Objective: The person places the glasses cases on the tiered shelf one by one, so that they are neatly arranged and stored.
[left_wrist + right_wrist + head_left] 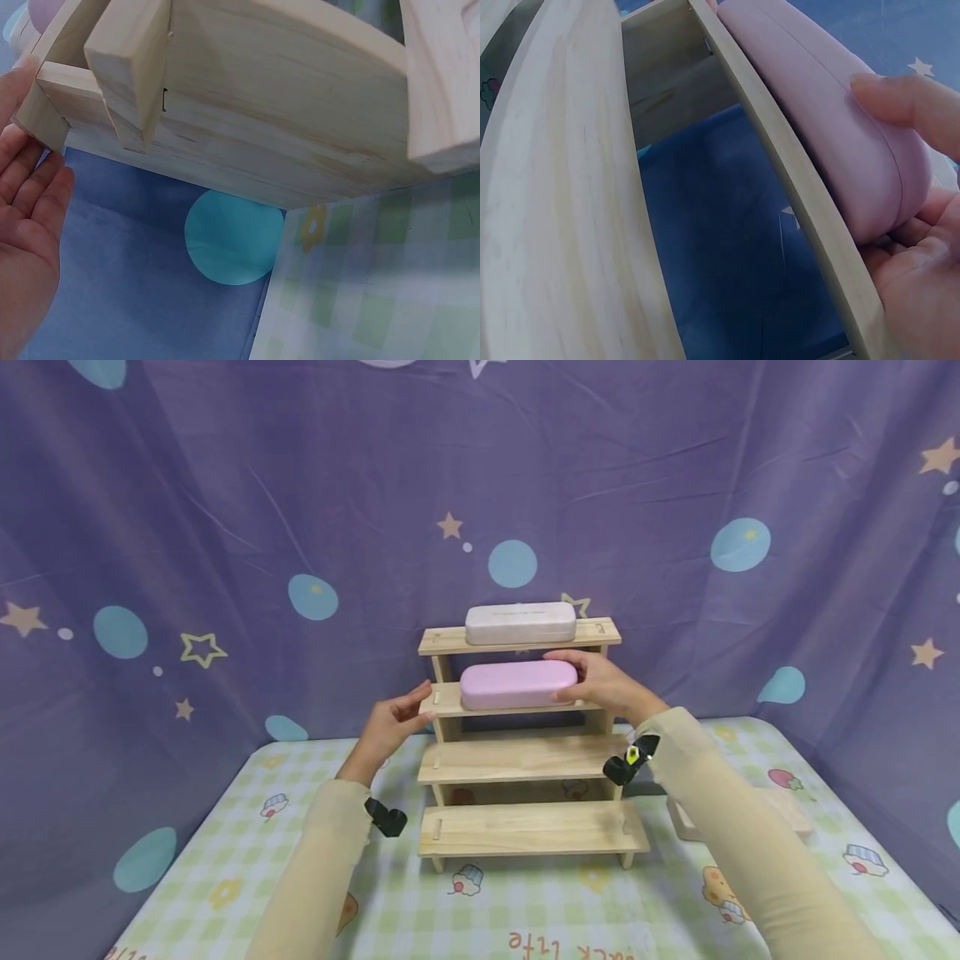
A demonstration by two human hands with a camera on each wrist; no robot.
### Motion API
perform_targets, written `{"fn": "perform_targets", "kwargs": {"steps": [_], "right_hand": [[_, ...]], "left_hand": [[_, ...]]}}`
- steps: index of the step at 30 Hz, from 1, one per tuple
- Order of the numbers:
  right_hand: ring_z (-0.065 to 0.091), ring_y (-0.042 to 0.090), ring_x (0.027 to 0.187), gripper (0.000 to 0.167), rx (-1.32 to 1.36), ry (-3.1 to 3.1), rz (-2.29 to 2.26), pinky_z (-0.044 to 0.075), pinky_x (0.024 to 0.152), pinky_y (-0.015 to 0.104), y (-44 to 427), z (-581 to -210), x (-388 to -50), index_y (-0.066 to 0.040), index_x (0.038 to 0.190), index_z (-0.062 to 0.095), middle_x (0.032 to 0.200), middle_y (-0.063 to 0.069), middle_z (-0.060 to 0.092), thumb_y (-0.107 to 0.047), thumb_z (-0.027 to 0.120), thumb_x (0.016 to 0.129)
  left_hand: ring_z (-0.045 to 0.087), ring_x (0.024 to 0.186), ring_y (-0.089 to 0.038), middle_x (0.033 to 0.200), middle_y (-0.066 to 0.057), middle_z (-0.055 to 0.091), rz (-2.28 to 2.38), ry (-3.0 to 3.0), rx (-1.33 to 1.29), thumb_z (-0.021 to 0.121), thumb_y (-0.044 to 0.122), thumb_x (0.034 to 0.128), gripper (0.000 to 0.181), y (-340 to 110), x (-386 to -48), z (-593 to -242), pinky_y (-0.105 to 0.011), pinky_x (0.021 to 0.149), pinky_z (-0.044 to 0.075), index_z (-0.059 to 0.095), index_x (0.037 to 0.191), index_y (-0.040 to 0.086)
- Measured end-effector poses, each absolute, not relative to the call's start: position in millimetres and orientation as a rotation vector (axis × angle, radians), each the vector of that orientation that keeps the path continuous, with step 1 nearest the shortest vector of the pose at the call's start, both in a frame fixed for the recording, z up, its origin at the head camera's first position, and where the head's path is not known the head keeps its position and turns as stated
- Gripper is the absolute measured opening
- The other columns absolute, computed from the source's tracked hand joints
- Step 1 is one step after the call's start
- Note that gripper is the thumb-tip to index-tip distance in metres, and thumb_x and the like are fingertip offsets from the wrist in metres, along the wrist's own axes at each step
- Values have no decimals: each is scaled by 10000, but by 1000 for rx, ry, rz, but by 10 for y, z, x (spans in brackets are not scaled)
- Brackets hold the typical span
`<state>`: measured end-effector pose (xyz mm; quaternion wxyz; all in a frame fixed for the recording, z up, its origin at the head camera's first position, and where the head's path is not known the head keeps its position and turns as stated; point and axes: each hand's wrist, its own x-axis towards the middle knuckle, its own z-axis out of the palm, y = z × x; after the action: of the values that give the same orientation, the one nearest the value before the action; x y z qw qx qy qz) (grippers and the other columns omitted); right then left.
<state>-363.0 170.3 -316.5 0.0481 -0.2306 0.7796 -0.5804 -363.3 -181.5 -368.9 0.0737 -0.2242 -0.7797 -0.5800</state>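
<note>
A pink glasses case (517, 685) with rounded ends lies lengthwise on the second tier from the top of a wooden step shelf (525, 758). My right hand (606, 683) grips the case's right end; in the right wrist view the thumb (889, 97) presses one side and the fingers curl round the end, partly hidden. At the left end of that same tier is my left hand (392, 720). The left wrist view shows its thumb and fingers (52, 195) on either side of the board's end, pinching it.
On the top tier sits a white glasses case (521, 623). A pale, flat, rounded object (783, 810) lies on the checked tablecloth (247, 868), partly behind my right sleeve. Behind the shelf hangs a purple patterned curtain (390, 510).
</note>
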Motion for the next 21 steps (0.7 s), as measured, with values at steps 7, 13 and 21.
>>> {"fn": "perform_targets", "kwargs": {"steps": [7,13,21], "right_hand": [[477,233,1035,732,-706,2395,-1763,461,800,169,1691,-3163,-3607,39,1395,411,1322,230,474,69,717,730],[457,265,1146,721,-698,2397,-1817,462,816,133,1703,-3172,-3561,72,1400,377,1388,254,420,95,691,752],[293,290,1383,694,-669,2407,-1920,202,1161,382,1910,-3234,-3419,57,1406,374,1461,204,372,30,707,798]], "left_hand": [[409,1308,-269,1424,-138,421,-1724,-2343,-673,671,37,862,489,-1826,-3662,-3695,-149,967,411,508,1316,-43],[405,1314,-246,1421,-121,431,-1717,-2356,-654,683,47,856,499,-1818,-3643,-3676,-159,981,402,511,1316,-37],[378,1330,-255,1428,-139,411,-1738,-2390,-633,669,25,862,500,-1778,-3529,-3557,-186,1009,381,490,1320,-60]]}}
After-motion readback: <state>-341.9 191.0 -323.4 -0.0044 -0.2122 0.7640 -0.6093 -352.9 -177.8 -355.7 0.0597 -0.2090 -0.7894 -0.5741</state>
